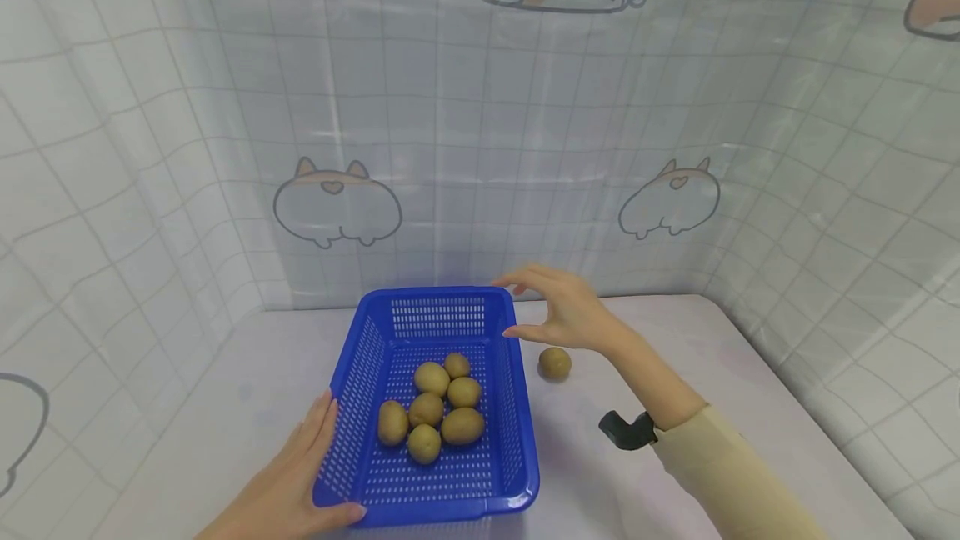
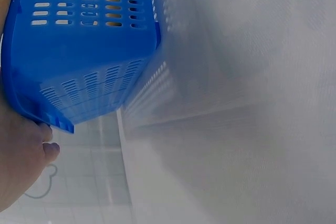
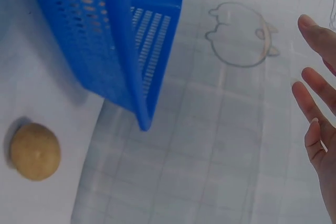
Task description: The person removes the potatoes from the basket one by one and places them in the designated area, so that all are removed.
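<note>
A blue plastic basket (image 1: 433,511) with slotted walls stands on the table, holding several potatoes (image 1: 426,411) grouped on its floor. My left hand (image 1: 288,473) holds its near left corner, the thumb on the front rim and the fingers along the left side; the left wrist view shows this hand (image 2: 21,156) at its edge. Over the basket's far right rim, my right hand (image 1: 566,307) is raised with thumb and fingers spread and nothing between them. In the right wrist view, that hand (image 3: 325,108) appears apart from the basket. One potato (image 1: 555,363) lies outside, right of the basket, below the right hand.
A pale cloth covers the table (image 1: 600,473). Behind it and at both sides hangs a white grid-patterned curtain (image 1: 480,190) with cartoon dog drawings. A dark curved piece (image 1: 627,430) sticks out at the right sleeve's cuff (image 1: 686,432).
</note>
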Tool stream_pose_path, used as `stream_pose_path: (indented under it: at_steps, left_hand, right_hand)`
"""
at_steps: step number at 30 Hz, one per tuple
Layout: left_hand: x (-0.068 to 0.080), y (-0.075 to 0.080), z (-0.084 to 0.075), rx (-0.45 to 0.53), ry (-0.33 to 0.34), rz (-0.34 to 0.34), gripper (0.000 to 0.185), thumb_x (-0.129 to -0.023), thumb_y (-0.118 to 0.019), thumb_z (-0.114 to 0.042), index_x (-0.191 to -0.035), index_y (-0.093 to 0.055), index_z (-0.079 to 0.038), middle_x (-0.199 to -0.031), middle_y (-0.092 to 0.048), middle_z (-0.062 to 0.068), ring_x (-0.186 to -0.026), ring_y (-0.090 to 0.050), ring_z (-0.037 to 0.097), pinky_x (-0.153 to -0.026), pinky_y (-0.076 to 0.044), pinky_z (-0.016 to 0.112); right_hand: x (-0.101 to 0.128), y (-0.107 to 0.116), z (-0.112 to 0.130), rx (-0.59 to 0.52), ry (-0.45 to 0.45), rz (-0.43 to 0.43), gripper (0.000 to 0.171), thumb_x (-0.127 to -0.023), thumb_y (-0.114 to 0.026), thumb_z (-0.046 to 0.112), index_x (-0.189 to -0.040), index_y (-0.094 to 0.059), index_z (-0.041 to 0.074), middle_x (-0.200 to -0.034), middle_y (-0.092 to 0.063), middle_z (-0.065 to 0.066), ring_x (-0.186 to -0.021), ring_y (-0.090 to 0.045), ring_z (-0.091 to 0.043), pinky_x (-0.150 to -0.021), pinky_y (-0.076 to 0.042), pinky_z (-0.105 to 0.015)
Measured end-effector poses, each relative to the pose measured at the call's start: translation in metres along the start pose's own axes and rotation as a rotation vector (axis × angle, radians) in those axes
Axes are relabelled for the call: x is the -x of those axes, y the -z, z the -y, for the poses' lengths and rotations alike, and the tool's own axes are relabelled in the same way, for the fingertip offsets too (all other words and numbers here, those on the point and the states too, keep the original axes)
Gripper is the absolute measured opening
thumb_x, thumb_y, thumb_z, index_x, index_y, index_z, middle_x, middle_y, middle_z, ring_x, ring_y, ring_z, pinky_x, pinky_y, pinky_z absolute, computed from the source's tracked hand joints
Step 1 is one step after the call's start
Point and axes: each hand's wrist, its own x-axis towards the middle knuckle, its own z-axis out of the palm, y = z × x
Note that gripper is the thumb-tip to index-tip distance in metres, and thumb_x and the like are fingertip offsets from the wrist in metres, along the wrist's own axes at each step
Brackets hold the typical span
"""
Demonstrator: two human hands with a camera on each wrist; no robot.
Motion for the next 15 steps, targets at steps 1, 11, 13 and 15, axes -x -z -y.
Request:
stream_pose_path:
  at_steps: [1, 11, 13, 15]
  left_hand:
    - [0.0, 0.0, 0.0, -0.002, 0.002, 0.003, 0.122, -0.073, -0.071, -0.063, -0.153, -0.005, 0.002, -0.158, -0.005, 0.023, -0.136, -0.021, 0.052, -0.097, -0.035, 0.066]
    - [0.0, 0.001, 0.0, -0.004, -0.025, -0.004, 0.121, -0.073, -0.073, -0.06, -0.151, -0.008, 0.005, -0.157, -0.005, 0.027, -0.135, -0.021, 0.054, -0.094, -0.038, 0.066]
    - [0.0, 0.001, -0.001, -0.011, -0.018, 0.003, 0.121, -0.073, -0.072, -0.061, -0.151, -0.009, 0.006, -0.157, -0.006, 0.026, -0.136, -0.021, 0.053, -0.093, -0.04, 0.065]
    - [0.0, 0.002, -0.001, -0.011, -0.018, 0.004, 0.121, -0.073, -0.072, -0.062, -0.151, -0.009, 0.006, -0.157, -0.006, 0.027, -0.136, -0.021, 0.053, -0.092, -0.041, 0.065]
  right_hand:
    - [-0.002, 0.0, 0.001, -0.004, 0.009, -0.002, 0.06, -0.074, -0.083, 0.037, -0.127, -0.061, 0.02, -0.115, -0.064, 0.007, -0.098, -0.061, -0.01, -0.079, -0.053, -0.034]
    - [-0.023, -0.004, 0.014, -0.028, 0.102, -0.01, 0.06, -0.073, -0.084, 0.035, -0.126, -0.062, 0.017, -0.109, -0.064, 0.006, -0.096, -0.06, -0.009, -0.073, -0.051, -0.025]
    - [-0.028, -0.005, 0.017, -0.029, 0.108, -0.006, 0.059, -0.073, -0.084, 0.036, -0.125, -0.062, 0.018, -0.108, -0.064, 0.007, -0.095, -0.06, -0.007, -0.072, -0.05, -0.024]
    - [-0.032, -0.008, 0.021, -0.024, 0.114, -0.003, 0.059, -0.072, -0.084, 0.036, -0.125, -0.063, 0.02, -0.108, -0.064, 0.007, -0.095, -0.059, -0.004, -0.072, -0.05, -0.023]
